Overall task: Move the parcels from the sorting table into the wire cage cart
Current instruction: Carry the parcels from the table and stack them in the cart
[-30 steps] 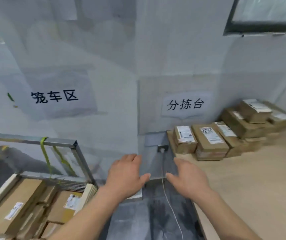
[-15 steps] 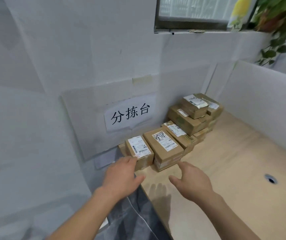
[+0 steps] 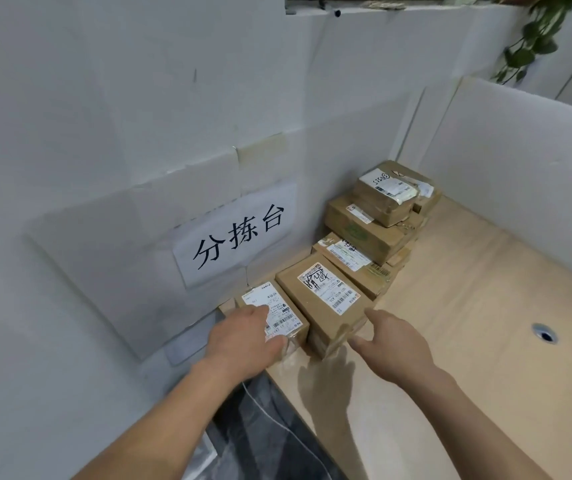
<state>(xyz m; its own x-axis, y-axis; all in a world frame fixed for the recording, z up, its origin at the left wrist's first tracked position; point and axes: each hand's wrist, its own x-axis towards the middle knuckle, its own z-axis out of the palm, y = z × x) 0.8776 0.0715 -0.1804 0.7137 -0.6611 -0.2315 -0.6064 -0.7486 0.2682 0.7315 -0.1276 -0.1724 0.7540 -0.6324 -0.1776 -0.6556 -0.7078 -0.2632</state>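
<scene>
Our left hand rests w/ fingers over the small brown labelled cardboard parcel at near-left worktop edge; right hand spread, holding nothing, beside bigger brown box

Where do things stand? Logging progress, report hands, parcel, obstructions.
Left hand on small parcel, fingers over its label. Right hand open, beside next parcel. Nothing blocking.

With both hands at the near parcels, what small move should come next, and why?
Probably curl the left hand round the small parcel and lift it: its fingers already lie on the label, while the right hand hangs open beside the next parcel, holding nothing.
</scene>
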